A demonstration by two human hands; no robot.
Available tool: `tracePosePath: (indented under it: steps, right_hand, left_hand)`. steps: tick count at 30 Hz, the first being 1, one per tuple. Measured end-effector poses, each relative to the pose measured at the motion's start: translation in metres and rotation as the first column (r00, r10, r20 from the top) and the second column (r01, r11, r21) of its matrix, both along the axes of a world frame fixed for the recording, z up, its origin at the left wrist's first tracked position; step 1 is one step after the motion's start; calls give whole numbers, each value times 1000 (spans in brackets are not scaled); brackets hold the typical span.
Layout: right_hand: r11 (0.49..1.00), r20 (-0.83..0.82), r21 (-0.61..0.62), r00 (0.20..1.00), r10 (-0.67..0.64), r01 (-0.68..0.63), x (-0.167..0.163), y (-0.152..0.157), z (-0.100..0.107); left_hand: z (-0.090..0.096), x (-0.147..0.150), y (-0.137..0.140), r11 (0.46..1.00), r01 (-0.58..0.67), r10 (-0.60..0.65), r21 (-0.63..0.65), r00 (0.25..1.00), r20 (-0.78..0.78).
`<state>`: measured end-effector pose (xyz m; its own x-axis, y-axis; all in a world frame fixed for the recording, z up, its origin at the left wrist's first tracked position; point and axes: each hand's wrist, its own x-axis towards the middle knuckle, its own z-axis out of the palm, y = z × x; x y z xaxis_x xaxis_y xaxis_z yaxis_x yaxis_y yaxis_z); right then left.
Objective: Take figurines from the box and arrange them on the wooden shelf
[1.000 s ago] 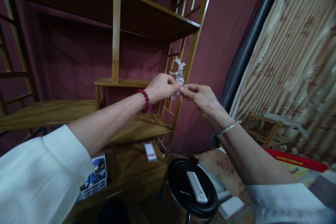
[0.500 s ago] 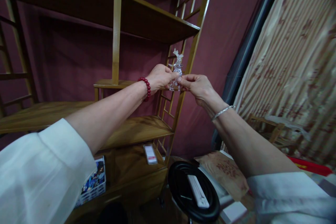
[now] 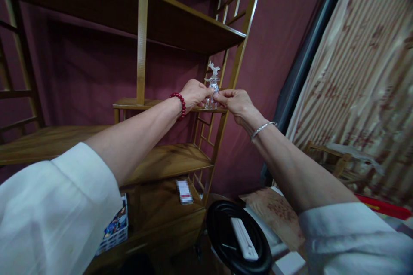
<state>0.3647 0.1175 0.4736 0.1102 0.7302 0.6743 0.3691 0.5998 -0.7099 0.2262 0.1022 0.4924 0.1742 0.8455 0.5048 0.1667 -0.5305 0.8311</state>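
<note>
A clear, glass-like deer figurine (image 3: 213, 81) with branching antlers stands upright between my two hands. My left hand (image 3: 196, 93), below a red bead bracelet, pinches its body from the left. From the right, my right hand (image 3: 235, 102) grips it low, near the legs; a silver bangle circles that wrist. The figurine's feet are at the right end of a small raised wooden shelf (image 3: 155, 104); whether they touch the board I cannot tell. My fingertips hide part of its body.
Around the hands is a wooden shelf unit (image 3: 142, 51) with a board overhead and a lattice side. Lower down are a blurred white packet (image 3: 184, 192), a white basket (image 3: 112, 240) of small items, and a black round stool (image 3: 211, 227) bearing a white box (image 3: 244, 239). A patterned curtain (image 3: 358, 73) hangs right.
Both hands have moved slightly left with the deer figurine, bringing it over the right end of the small raised shelf. The grip looks the same.
</note>
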Motion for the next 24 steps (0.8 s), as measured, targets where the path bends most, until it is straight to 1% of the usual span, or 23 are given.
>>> tracePosePath:
  steps: [5, 12, 18, 24]
  right_hand:
    - [999, 8, -10, 999, -44, 44, -2, 6, 1]
    - [996, 26, -19, 996, -81, 82, -11, 12, 4]
    - [995, 39, -11, 994, -100, 101, -7, 34, 4]
    - [984, 83, 32, 981, -177, 175, -1, 54, 5]
  left_hand:
    - [0, 1, 4, 1000, -13, 13, -3, 1000, 9]
    - [-3, -5, 8, 997, 59, -55, -53, 996, 69]
    - [-4, -5, 19, 988, 130, -114, -83, 978, 176]
    - [-5, -4, 23, 977, 201, -179, -77, 957, 229]
